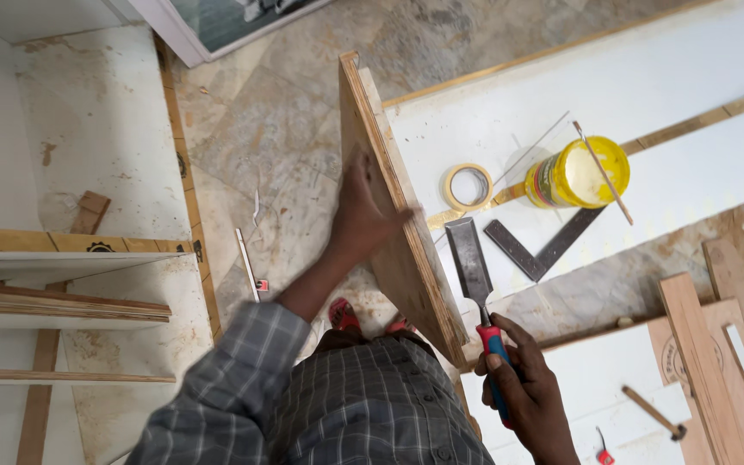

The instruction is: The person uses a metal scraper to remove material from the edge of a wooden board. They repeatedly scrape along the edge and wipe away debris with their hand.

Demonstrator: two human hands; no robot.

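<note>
- Plywood, pale brown with a layered edge: a long plywood board (398, 215) stands on its edge and runs slantwise from the upper middle of the view down toward the person's lap.
- The left hand (363, 211) is clamped over the board's upper edge about halfway along, palm on the near face and fingertips hooked over onto the far side.
- The right hand (523, 383) is closed around the red-and-blue handle of a wide chisel (475, 275), whose flat steel blade points up and away and lies just beside the board's lower end, on its right.
- Whether the blade touches the board I cannot tell.
- To the right of the chisel a dark metal try square (544, 245) lies on a white panel (699, 77) edged with a gold strip.
- A roll of masking tape (468, 186) lies flat near the board, and beside it stands a yellow glue jar (574, 174) with a thin stick (602, 170) resting across its open top.
- Further right lie wooden battens (699, 362), and a small hammer (654, 413) sits on a white sheet at the lower right.
- At the left are white shelves (62, 284) with plywood edges.
- The floor is mottled stone tile (269, 138).
</note>
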